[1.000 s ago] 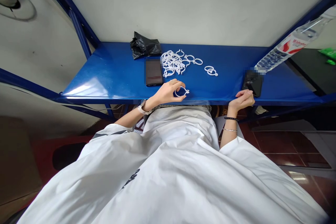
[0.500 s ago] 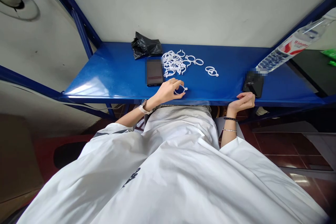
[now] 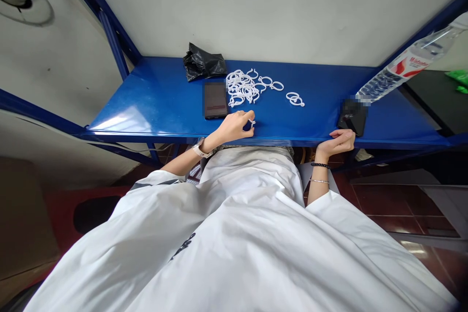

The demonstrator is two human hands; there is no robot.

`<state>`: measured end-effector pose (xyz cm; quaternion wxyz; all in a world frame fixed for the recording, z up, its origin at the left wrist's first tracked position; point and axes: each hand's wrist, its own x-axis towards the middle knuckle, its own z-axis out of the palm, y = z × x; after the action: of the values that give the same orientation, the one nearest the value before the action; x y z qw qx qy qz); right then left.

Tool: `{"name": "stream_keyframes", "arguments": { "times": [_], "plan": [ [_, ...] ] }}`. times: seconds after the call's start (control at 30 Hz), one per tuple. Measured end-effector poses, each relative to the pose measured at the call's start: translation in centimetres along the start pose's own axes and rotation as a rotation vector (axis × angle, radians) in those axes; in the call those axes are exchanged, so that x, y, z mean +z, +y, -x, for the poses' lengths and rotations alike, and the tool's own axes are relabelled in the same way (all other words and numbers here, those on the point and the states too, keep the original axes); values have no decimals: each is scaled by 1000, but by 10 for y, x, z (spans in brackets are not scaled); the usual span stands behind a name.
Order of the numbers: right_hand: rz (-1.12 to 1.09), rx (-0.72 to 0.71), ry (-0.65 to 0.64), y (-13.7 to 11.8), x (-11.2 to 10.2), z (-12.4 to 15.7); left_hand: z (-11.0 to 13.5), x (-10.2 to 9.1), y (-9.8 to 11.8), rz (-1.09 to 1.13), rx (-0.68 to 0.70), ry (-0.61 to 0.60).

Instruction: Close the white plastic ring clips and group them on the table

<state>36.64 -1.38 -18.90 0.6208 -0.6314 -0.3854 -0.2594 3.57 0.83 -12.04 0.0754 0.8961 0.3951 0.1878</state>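
Note:
My left hand (image 3: pixel 238 126) is at the front edge of the blue table (image 3: pixel 318 87), its fingers closed around a white plastic curtain ring (image 3: pixel 252 122). Most of that ring is hidden by the fingers; its small clasp end shows between thumb and fingertips. Behind the hand lies a heap of similar white curtain rings (image 3: pixel 242 87), a few of them loose to the right. My right hand (image 3: pixel 337 143) rests at the table's front edge with its fingers curled together and nothing seen in them. Just beyond its fingertips lies a black phone (image 3: pixel 351 118).
A dark phone-like device (image 3: pixel 215 102) lies left of the heap, with a crumpled black plastic bag (image 3: pixel 204 63) behind it. On the right a water bottle (image 3: pixel 405 63) stands near a blue frame post. A wall closes off the table's back.
The curtain ring in my left hand has turned and closed up between the fingers, so less of its loop shows. My right hand has stayed in place.

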Motion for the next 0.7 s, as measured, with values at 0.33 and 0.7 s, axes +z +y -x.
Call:
{"name": "stream_keyframes", "arguments": {
  "times": [0.33, 0.7],
  "plan": [
    [118, -9, -69, 4, -2, -3, 1, -2, 3, 13, 4, 12],
    [-196, -441, -969, -146, 35, -37, 0, 2, 1, -16, -1, 26]
  ]
}}
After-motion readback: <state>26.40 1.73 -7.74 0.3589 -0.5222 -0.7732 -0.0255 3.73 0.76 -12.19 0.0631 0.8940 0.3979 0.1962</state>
